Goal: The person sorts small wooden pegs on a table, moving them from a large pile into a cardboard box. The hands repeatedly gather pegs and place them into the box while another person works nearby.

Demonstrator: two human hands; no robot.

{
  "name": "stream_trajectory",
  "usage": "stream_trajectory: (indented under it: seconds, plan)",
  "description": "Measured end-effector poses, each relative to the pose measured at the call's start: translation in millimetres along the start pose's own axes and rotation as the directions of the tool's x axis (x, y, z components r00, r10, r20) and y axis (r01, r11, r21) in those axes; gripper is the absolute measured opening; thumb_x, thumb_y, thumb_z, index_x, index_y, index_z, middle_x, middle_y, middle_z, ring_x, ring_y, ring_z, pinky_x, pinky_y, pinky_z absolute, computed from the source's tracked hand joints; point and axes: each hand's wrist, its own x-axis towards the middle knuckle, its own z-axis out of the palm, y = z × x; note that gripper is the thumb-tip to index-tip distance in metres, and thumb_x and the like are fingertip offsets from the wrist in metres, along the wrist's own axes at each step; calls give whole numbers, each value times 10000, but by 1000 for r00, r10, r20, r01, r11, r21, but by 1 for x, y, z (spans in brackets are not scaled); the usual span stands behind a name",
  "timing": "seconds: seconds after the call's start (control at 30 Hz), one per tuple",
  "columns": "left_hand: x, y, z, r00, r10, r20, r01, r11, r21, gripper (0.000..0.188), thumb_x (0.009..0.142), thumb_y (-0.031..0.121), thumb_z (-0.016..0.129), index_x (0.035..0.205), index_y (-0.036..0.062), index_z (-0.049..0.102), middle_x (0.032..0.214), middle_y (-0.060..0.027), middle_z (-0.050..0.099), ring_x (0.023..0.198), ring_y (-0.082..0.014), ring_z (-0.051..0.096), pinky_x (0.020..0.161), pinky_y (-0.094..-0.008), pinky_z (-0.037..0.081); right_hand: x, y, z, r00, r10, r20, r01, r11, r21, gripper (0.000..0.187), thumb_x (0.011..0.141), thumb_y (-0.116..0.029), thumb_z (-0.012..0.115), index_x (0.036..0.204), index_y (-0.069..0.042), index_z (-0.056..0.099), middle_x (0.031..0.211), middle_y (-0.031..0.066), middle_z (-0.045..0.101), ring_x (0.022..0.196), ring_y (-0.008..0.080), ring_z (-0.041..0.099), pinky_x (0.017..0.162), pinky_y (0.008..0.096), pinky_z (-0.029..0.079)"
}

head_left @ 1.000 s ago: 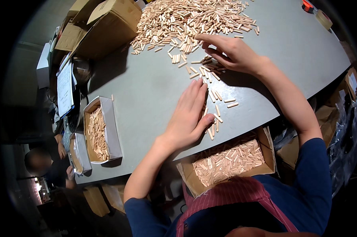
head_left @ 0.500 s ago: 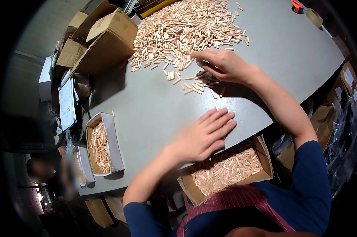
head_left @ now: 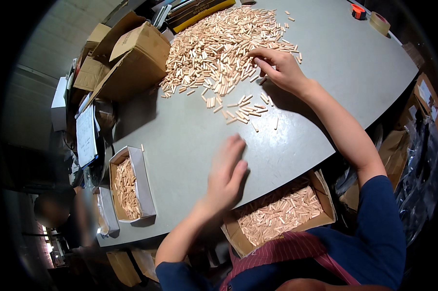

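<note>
A big pile of short wooden dowel pins (head_left: 224,43) covers the far part of the grey table, and a small loose group (head_left: 245,110) lies just nearer to me. At the pile's right edge is my right hand (head_left: 282,70), its fingers curled in and thumb near the index finger. Whatever sits between those fingertips is hidden. My left hand (head_left: 225,169), smeared by motion, hovers over the near part of the table with fingers stretched and thumb apart, nothing visible in it. Below the table's front edge, against my apron, a cardboard box (head_left: 329,194) holds many dowel pins.
A white-sided box (head_left: 144,186) of dowel pins stands at the table's left end. Open cardboard boxes (head_left: 141,58) and a clipboard with paper (head_left: 87,136) are behind it. Tape (head_left: 380,23) and an orange-black tool (head_left: 358,11) lie far right. A person (head_left: 56,208) is at far left.
My left hand has drawn back left from the table's front edge, lifting off the tabletop. My right hand has shifted slightly right and away, off the loose dowel pins to the pile's edge.
</note>
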Motion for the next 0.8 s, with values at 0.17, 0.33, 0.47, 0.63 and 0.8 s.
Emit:
stream_trajectory:
  seconds: [0.17,0.33,0.47,0.63,0.8]
  plan:
    - [64,-27,3,964,219,-149,-136,892,431,456,976,110,675,1427,57,628,1458,-153,575,1269,-371,528,1152,-453,390,2,10,6,996,-77,-49,72,993,-98,263,1028,-114,673,1276,-39,714,1043,128,780,860,197,752,761,322,593]
    - [115,-43,11,911,387,-143,-246,787,566,91,957,148,732,1033,99,723,1063,-63,661,1035,-304,542,932,-417,427,-2,12,5,995,-93,37,98,984,-146,341,919,11,638,1249,-40,706,1073,131,761,950,259,751,842,359,600]
    - [109,-45,11,922,361,-141,-227,799,557,60,940,134,732,992,106,723,1028,-55,665,995,-300,551,918,-429,423,-2,11,6,995,-88,43,93,989,-118,277,925,-73,630,1186,-88,720,1054,137,756,954,334,739,818,439,591]
    - [90,-43,5,947,285,-146,-197,879,433,46,919,117,724,963,111,713,1025,-66,662,969,-307,555,897,-437,411,-3,10,7,990,-137,32,140,983,-117,289,915,-62,624,1187,-94,720,1036,137,749,963,335,735,824,432,588]
    - [65,-34,0,959,221,-176,-133,903,408,81,951,102,699,1026,74,696,1039,-98,649,1009,-308,565,942,-410,420,-2,6,7,989,-139,43,143,983,-117,291,918,-63,634,1197,-90,715,1033,131,751,960,324,739,825,429,588]
